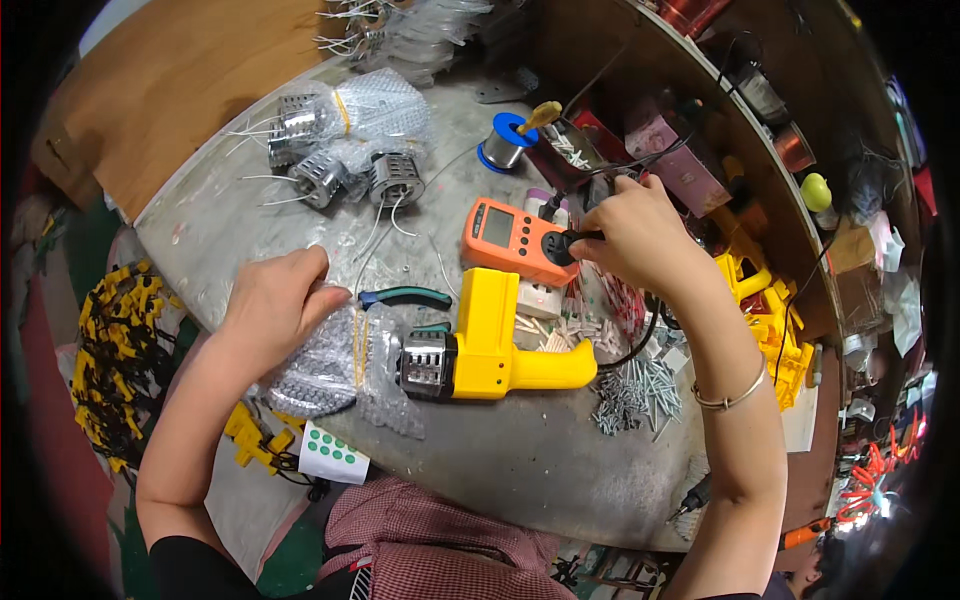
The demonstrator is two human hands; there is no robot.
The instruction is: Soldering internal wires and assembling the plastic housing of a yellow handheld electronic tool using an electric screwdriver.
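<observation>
The right forearm (742, 440), wearing a bracelet (730, 397), reaches upward, wrist bent inward; the right hand (640, 232) pinches a plug (588, 237) at the meter (515, 240). The left hand (280, 292) curls beside bubble wrap (318, 365), its grip unclear. The yellow gun (485, 345) lies below the meter.

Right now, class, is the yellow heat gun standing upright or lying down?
Lying down: the yellow heat gun rests on its side, handle and metal nozzle along the table.

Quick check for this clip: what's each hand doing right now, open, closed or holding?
Left hand: fingers curled beside the bubble wrap; a grip cannot be told.
Right hand: closed on a black plug at the orange meter.
</observation>
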